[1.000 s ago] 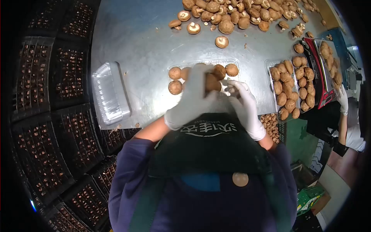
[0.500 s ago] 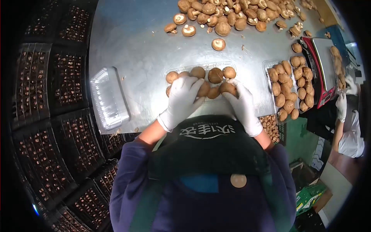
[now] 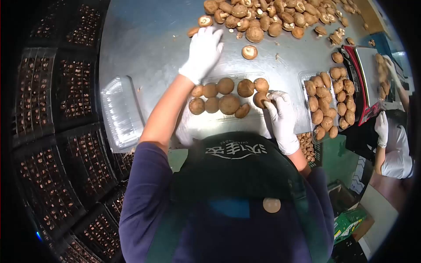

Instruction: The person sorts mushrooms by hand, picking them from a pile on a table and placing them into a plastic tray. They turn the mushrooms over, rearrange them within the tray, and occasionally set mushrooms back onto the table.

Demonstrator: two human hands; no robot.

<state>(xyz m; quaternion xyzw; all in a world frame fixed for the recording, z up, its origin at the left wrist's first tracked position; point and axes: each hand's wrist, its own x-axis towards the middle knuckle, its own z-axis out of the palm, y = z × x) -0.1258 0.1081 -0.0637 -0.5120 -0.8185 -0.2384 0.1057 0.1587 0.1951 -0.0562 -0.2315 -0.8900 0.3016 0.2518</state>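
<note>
A clear plastic tray [image 3: 251, 75] lies in front of me with several brown shiitake mushrooms [image 3: 228, 104] in two rows, caps up. At its right end, my right hand [image 3: 281, 116], in a white glove, grips a shiitake mushroom [image 3: 261, 100] between thumb and fingers. My gloved left hand [image 3: 204, 55] reaches beyond the tray to the near left edge of the mushroom pile [image 3: 267, 19]. Its fingers are stretched out beside a loose mushroom [image 3: 193, 31] and cover whatever lies beneath. One upturned mushroom [image 3: 249, 52] lies between pile and tray.
Clear lids or trays [image 3: 124, 114] sit at the table's left edge. Two filled mushroom trays [image 3: 322, 103] stand right, beside a red scale [image 3: 362, 87]. Another person's gloved hand [image 3: 381, 127] shows at far right. Black crates [image 3: 66, 162] fill the left side.
My left hand has left the tray and moved forward to the pile, uncovering the mushrooms there. My right hand stays at the tray's right end, with its mushroom slightly shifted.
</note>
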